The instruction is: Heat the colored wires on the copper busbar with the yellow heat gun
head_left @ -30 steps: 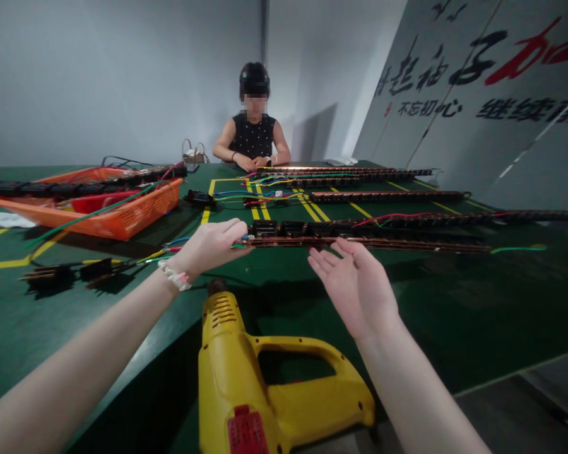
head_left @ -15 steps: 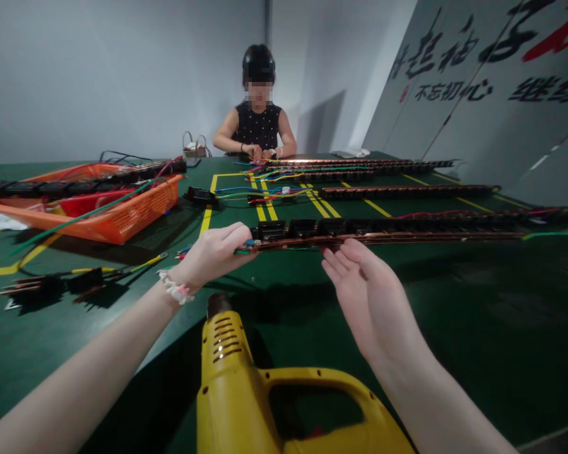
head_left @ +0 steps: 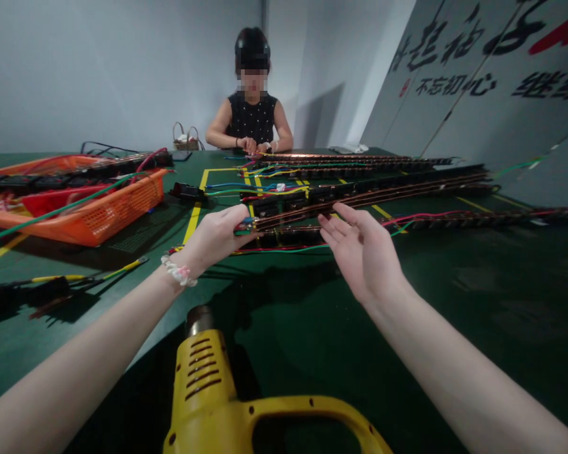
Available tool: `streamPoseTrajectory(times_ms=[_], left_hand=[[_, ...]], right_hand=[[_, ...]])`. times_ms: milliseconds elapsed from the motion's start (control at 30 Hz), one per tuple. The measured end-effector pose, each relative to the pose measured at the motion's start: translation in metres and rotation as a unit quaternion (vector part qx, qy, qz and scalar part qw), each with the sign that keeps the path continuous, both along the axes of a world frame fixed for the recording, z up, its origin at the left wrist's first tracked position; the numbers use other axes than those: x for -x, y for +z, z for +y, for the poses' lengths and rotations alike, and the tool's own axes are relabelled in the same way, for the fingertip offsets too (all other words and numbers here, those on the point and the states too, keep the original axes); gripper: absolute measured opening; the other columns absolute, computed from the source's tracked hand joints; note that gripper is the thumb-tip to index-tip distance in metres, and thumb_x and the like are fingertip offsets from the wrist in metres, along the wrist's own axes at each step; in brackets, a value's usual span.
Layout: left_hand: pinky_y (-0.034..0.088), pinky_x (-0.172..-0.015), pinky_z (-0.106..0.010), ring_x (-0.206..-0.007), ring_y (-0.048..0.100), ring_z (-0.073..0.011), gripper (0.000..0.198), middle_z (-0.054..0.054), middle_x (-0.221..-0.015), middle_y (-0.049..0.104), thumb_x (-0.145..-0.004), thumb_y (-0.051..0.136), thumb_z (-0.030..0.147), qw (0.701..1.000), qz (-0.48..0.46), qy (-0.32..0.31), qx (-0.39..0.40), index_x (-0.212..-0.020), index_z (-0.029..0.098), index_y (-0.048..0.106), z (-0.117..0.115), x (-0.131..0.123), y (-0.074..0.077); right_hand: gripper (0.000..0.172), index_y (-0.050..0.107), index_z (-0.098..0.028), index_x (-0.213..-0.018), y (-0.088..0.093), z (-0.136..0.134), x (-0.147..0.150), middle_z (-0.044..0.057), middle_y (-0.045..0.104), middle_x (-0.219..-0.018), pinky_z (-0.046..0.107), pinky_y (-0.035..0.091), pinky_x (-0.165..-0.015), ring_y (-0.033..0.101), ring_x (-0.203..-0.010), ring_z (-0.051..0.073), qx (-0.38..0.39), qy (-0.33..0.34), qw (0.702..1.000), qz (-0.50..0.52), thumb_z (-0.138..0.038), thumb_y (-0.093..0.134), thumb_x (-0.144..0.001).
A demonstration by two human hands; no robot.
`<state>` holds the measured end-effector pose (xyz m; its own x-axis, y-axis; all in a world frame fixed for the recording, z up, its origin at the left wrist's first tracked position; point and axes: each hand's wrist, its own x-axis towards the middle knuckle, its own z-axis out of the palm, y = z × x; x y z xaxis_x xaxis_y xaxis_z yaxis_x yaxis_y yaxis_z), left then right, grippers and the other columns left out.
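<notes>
Head view: a long socket strip assembly (head_left: 360, 195) with copper bars, lifted above the green table (head_left: 454, 302), running from near centre to far right.
Left hand (head_left: 215, 236): closed on the strip's near end, where coloured wires (head_left: 265, 249) leave it.
Right hand (head_left: 362, 252): open, palm up, fingers under the strip; contact unclear.
Doing it well: I judge the palm should support the strip further along, keeping it level.
Near: yellow heat gun (head_left: 218, 403).

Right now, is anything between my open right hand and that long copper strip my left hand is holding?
Nothing visible. The right hand is open, palm up, just beside the copper strip, whose near end the left hand pinches. Only bare green table lies below.
</notes>
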<state>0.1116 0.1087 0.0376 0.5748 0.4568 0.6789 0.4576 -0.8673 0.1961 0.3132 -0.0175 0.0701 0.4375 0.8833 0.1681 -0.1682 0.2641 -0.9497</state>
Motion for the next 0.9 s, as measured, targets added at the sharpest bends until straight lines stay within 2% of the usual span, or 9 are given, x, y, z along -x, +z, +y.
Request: streamPoseTrajectory(times_ms=[133, 200, 333, 467, 567, 667, 800, 833, 900], left_hand=[[0.037, -0.058, -0.019, -0.061, 0.050, -0.0098, 0.033, 0.003, -0.065, 0.053, -0.079, 0.061, 0.046, 0.999, 0.046, -0.025, 0.006, -0.070, 0.017, 0.048, 0.013, 0.001, 0.007], [0.036, -0.057, -0.019, -0.060, 0.048, -0.0094, 0.034, 0.003, -0.063, 0.053, -0.078, 0.061, 0.047, 0.996, 0.075, -0.037, 0.023, -0.069, 0.017, 0.048, 0.023, 0.002, 0.009], [0.035, -0.056, -0.019, -0.058, 0.045, -0.0087, 0.039, 0.004, -0.061, 0.052, -0.077, 0.060, 0.053, 0.991, 0.099, -0.027, 0.082, -0.071, 0.015, 0.052, 0.049, 0.000, 0.003], [0.037, -0.058, -0.021, -0.059, 0.047, -0.0104, 0.045, 0.002, -0.065, 0.056, -0.080, 0.052, 0.059, 0.979, 0.139, 0.002, 0.147, -0.082, 0.014, 0.056, 0.074, -0.003, -0.007], [0.039, -0.061, -0.023, -0.066, 0.054, -0.0142, 0.051, -0.003, -0.076, 0.062, -0.081, 0.046, 0.063, 0.964, 0.197, 0.038, 0.172, -0.095, 0.015, 0.058, 0.089, -0.003, -0.014], [0.042, -0.068, -0.025, -0.080, 0.059, -0.0186, 0.055, -0.007, -0.095, 0.065, -0.082, 0.040, 0.064, 0.951, 0.245, 0.065, 0.177, -0.104, 0.017, 0.059, 0.099, -0.004, -0.017], [0.045, -0.076, -0.026, -0.084, 0.061, -0.0185, 0.054, -0.008, -0.100, 0.068, -0.082, 0.043, 0.060, 0.918, 0.311, 0.049, 0.242, -0.105, 0.015, 0.063, 0.108, -0.007, -0.006], [0.045, -0.078, -0.027, -0.086, 0.061, -0.0181, 0.053, -0.008, -0.102, 0.068, -0.082, 0.046, 0.057, 0.917, 0.309, 0.046, 0.247, -0.107, 0.014, 0.063, 0.108, -0.006, 0.000], [0.045, -0.085, -0.029, -0.094, 0.060, -0.0183, 0.051, -0.008, -0.110, 0.066, -0.083, 0.048, 0.052, 0.936, 0.268, 0.051, 0.222, -0.115, 0.014, 0.060, 0.106, -0.004, 0.011]], right_hand=[[0.039, 0.056, -0.022, -0.109, -0.021, 0.015, -0.004, 0.008, 0.063, -0.112, 0.042, 0.040, -0.106, 0.055, -0.117, 0.024, 0.008, 0.016, 0.997, 0.069, -0.035, 0.060, -0.072], [0.040, 0.056, -0.023, -0.110, -0.029, 0.017, -0.005, 0.007, 0.063, -0.115, 0.043, 0.039, -0.107, 0.056, -0.117, 0.023, 0.029, 0.025, 0.997, 0.072, -0.032, 0.061, -0.071], [0.040, 0.059, -0.028, -0.113, -0.035, 0.009, 0.000, 0.004, 0.056, -0.131, 0.043, 0.038, -0.106, 0.054, -0.119, 0.022, 0.037, 0.030, 0.999, -0.009, -0.028, 0.063, -0.073], [0.035, 0.062, -0.024, -0.111, -0.040, -0.005, 0.014, 0.005, 0.063, -0.118, 0.041, 0.043, -0.099, 0.058, -0.109, 0.021, 0.066, 0.112, 0.986, -0.104, -0.029, 0.060, -0.077], [0.033, 0.062, -0.023, -0.110, -0.051, -0.012, 0.022, 0.006, 0.059, -0.125, 0.041, 0.046, -0.095, 0.057, -0.108, 0.020, 0.091, 0.183, 0.963, -0.178, -0.027, 0.059, -0.078], [0.030, 0.062, -0.023, -0.110, -0.063, -0.015, 0.026, 0.006, 0.055, -0.129, 0.041, 0.045, -0.095, 0.056, -0.108, 0.020, 0.106, 0.212, 0.943, -0.235, -0.024, 0.058, -0.080], [0.029, 0.062, -0.024, -0.112, -0.071, -0.018, 0.027, 0.005, 0.053, -0.130, 0.037, 0.046, -0.095, 0.056, -0.110, 0.018, 0.098, 0.225, 0.927, -0.282, -0.025, 0.056, -0.084], [0.029, 0.061, -0.025, -0.113, -0.073, -0.019, 0.027, 0.005, 0.052, -0.131, 0.036, 0.046, -0.095, 0.056, -0.110, 0.017, 0.088, 0.226, 0.922, -0.301, -0.025, 0.055, -0.085], [0.030, 0.061, -0.024, -0.114, -0.075, -0.020, 0.027, 0.006, 0.051, -0.132, 0.036, 0.045, -0.097, 0.054, -0.114, 0.018, 0.059, 0.224, 0.906, -0.353, -0.023, 0.054, -0.085]])
